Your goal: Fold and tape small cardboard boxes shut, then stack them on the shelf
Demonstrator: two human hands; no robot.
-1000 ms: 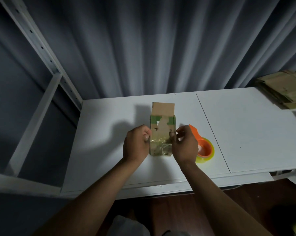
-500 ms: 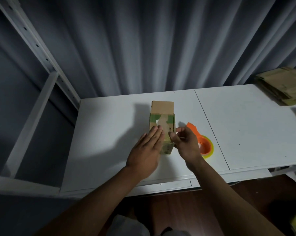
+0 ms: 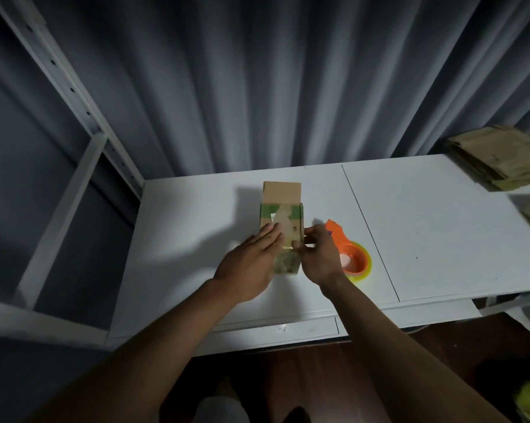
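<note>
A small brown cardboard box (image 3: pixel 283 215) with green print lies on the white table (image 3: pixel 196 239), its far flap sticking up. Shiny clear tape covers its near part. My left hand (image 3: pixel 250 264) lies flat on the box's left side, fingers straight, pressing the tape down. My right hand (image 3: pixel 318 257) is at the box's right edge, thumb and fingers pinching the tape there. An orange tape dispenser (image 3: pixel 347 251) with a yellowish roll rests on the table just right of my right hand.
A pile of flat cardboard blanks (image 3: pixel 498 160) sits at the far right. A white metal shelf frame (image 3: pixel 74 166) stands on the left. Grey curtains hang behind the table. A seam (image 3: pixel 369 230) splits the tabletop right of the dispenser.
My left hand went from a fist at the box's side to flat on its top, fingers straight. My right hand stayed at the right edge. The view shifted slightly.
</note>
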